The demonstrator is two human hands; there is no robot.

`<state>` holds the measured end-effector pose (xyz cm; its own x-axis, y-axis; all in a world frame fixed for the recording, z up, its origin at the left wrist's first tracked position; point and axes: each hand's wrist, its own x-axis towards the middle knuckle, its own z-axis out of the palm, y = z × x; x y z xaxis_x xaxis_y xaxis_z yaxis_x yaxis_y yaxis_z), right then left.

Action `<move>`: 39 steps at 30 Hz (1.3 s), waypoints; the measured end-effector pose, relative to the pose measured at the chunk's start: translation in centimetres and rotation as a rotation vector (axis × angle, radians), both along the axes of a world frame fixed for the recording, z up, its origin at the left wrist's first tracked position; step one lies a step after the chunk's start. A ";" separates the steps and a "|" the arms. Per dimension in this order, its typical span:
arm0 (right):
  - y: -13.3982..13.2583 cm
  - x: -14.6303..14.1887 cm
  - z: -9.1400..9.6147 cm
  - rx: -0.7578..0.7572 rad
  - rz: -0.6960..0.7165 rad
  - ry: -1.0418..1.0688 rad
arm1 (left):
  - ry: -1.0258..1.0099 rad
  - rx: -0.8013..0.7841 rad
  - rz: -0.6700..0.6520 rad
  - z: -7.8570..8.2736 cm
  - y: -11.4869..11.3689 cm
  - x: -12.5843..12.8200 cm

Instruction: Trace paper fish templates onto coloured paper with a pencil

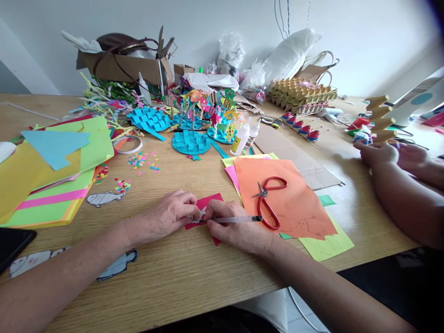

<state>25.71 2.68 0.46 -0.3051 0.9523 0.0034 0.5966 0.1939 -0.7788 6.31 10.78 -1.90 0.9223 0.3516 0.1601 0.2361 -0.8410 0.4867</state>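
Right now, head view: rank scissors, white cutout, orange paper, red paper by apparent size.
1. Orange paper
2. Red paper, scissors: too close to rank; the paper is partly hidden.
3. White cutout, visible part

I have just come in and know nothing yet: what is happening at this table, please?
The person's right hand holds a pen, its tip close to a small pale cut-out on red paper; the left hand is at the same cut-out. Red-handled scissors lie on the orange paper to the right. Further back are blue woven paper pieces, some carrying colourful fish. At the far right, another person's hands are close to a carton strip.
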 end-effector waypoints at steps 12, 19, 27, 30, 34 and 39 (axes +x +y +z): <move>0.2 0.3 0.0 0.021 -0.012 -0.017 | 0.002 0.016 -0.005 0.1 0.0 0.0; 0.2 0.2 0.0 0.009 -0.038 -0.015 | -0.001 0.012 -0.001 0.1 0.0 0.0; 0.4 0.0 0.2 -0.015 -0.071 -0.024 | -0.004 0.027 0.002 0.3 -0.1 0.2; 0.3 -0.1 0.3 -0.031 -0.086 -0.024 | -0.015 0.034 -0.001 0.2 -0.1 0.1; 0.4 -0.3 0.4 -0.039 -0.098 -0.054 | -0.015 0.055 -0.012 0.2 -0.1 0.1; 1.1 -0.1 0.4 -0.047 -0.059 -0.072 | -0.064 0.123 -0.049 0.1 0.1 0.3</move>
<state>25.64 3.78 0.88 -0.2459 0.9673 -0.0618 0.6608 0.1207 -0.7408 6.65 10.84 -1.80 0.9244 0.2805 0.2584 0.1649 -0.9049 0.3923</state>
